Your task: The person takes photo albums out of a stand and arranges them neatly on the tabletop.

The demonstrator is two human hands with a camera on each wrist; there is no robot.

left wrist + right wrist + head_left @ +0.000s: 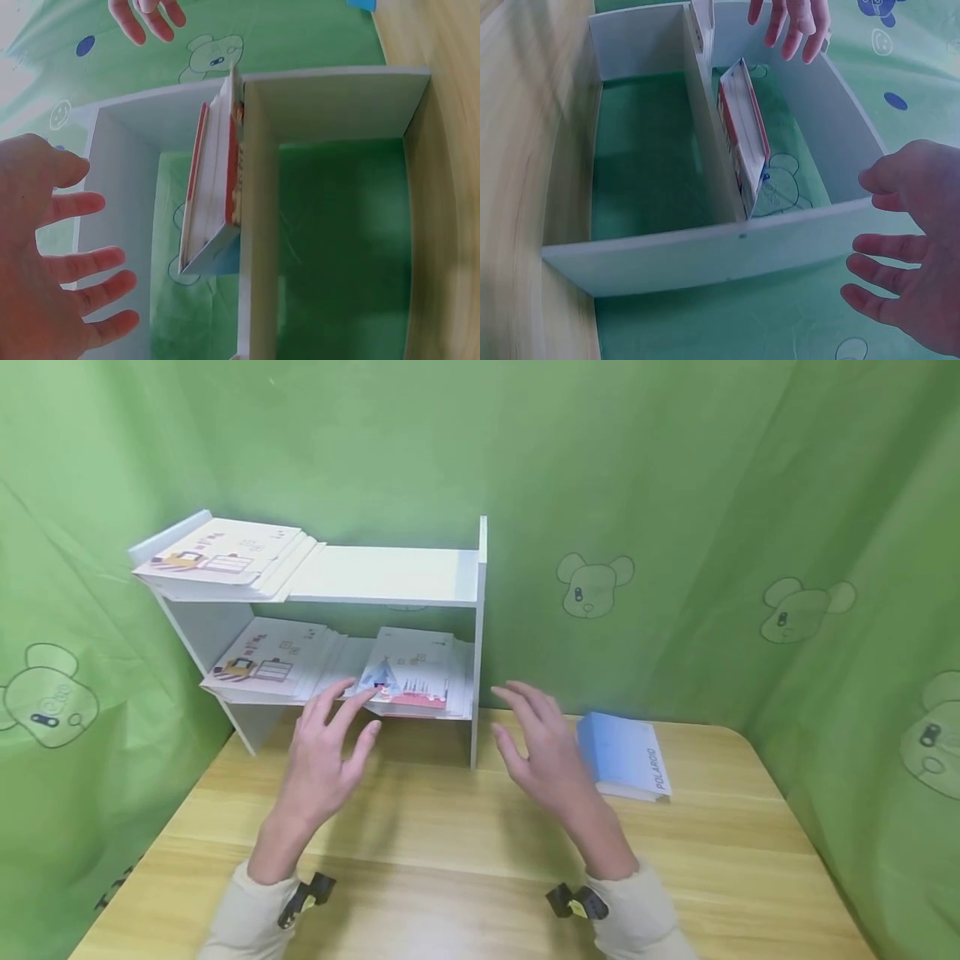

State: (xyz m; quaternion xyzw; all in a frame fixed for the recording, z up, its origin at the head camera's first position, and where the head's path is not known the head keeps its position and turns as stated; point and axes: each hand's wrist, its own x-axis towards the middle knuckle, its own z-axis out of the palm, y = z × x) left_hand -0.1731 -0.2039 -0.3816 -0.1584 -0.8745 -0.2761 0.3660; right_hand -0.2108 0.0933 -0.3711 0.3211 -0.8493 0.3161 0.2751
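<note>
A white two-tier shelf [481, 635] stands on the table. On its lower tier lies a stack of books with a blue tent on the top cover [420, 668]; the left wrist view shows the stack's page edges [213, 176]. My left hand [322, 764] hovers before the shelf, fingers spread and holding nothing; its fingertips overlap that stack's near corner in the head view. To the right of the shelf's side panel, my right hand [547, 756] is raised with fingers apart and nothing in them. Both palms face inward, as the right wrist view of the right hand [911, 247] also shows.
Books with a yellow vehicle on the cover lie at the left of the upper tier [225, 556] and lower tier [270, 656]. A blue and white book marked POLAROID [622, 756] lies on the wooden table [450, 877], by the right hand. Green curtain [675, 485] surrounds the table.
</note>
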